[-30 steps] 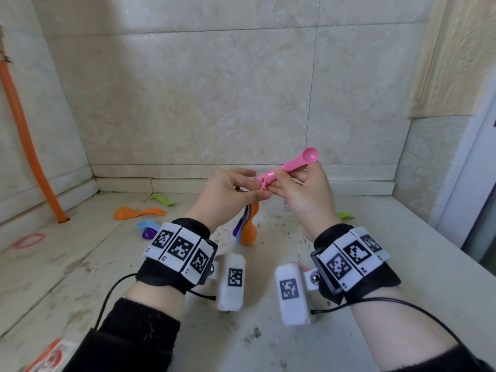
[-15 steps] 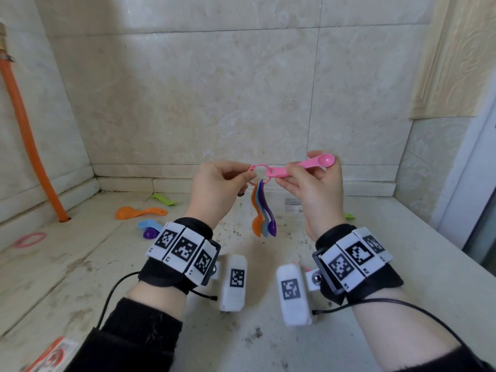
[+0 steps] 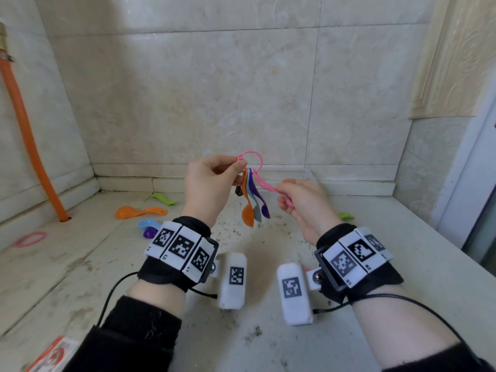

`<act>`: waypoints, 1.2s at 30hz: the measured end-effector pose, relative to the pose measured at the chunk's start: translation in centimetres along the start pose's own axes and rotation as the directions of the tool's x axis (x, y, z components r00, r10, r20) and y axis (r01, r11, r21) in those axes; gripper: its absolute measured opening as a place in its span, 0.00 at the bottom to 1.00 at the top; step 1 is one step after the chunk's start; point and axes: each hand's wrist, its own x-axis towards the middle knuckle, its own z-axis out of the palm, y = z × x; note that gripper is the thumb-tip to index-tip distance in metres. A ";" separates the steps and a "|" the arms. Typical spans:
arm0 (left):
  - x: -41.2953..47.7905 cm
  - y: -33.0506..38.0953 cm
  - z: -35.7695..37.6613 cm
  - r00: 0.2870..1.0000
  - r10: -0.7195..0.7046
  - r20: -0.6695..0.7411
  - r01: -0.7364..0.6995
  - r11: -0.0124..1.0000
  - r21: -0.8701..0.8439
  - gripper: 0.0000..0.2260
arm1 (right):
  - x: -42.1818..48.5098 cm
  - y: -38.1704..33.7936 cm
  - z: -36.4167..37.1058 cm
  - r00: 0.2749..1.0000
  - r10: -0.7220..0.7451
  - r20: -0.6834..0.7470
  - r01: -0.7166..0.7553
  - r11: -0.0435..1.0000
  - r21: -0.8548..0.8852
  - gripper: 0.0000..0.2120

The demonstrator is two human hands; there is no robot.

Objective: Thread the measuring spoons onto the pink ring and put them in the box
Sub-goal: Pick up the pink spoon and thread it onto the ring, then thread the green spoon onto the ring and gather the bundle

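Note:
My left hand [image 3: 208,183] pinches the thin pink ring [image 3: 255,155] at its clasp, held up over the counter. An orange spoon [image 3: 247,210], a light blue spoon [image 3: 256,208] and a purple spoon [image 3: 264,205] hang from the ring. A pink spoon [image 3: 268,185] also hangs on the ring, slanting down to the right. Its bowl end lies in the loosely curled fingers of my right hand [image 3: 303,208]. Loose on the counter to the left lie an orange spoon [image 3: 139,212], a blue spoon [image 3: 149,224], a purple spoon [image 3: 149,232] and a green spoon [image 3: 163,198].
Another green spoon [image 3: 346,216] lies behind my right wrist. A second pink ring [image 3: 31,239] lies at the far left, near an orange hose [image 3: 29,146] along the wall. An orange and white box [image 3: 52,357] pokes in at the bottom left corner. Tiled walls close the counter's back and left.
The pink spoon has slid onto the ring and swung from level to hanging. My left hand lifted the ring higher; my right hand dropped lower along the spoon.

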 end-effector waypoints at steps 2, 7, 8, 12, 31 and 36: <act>0.0 -0.1 0.0 1.000 0.005 0.002 -0.005 1.000 -0.002 0.03 | -0.1 0.1 0.3 0.999 0.018 0.048 -0.015 0.998 -0.061 0.04; 0.0 -0.2 0.1 1.000 0.006 0.030 -0.006 1.000 -0.005 0.02 | -0.2 0.4 0.6 0.993 0.067 0.098 -0.053 0.988 -0.144 0.05; 0.0 -0.2 0.2 0.999 0.003 0.033 -0.003 1.000 -0.007 0.02 | -0.2 0.4 0.6 0.991 0.076 0.110 -0.059 0.986 -0.155 0.05; 0.0 -0.2 0.3 0.999 -0.006 0.044 0.007 1.000 -0.013 0.01 | 0.0 0.7 0.5 0.987 0.089 0.133 -0.057 0.972 -0.227 0.07; -0.5 -0.4 0.6 0.990 -0.045 0.134 0.061 0.991 -0.121 0.05 | -0.7 -4.0 -4.1 0.996 -0.073 -0.048 0.049 0.921 -0.387 0.04; -0.7 -0.5 0.8 0.989 -0.034 0.144 0.050 0.993 -0.103 0.02 | 0.1 -5.7 -6.6 0.999 0.050 -0.008 -0.023 0.301 -0.953 0.14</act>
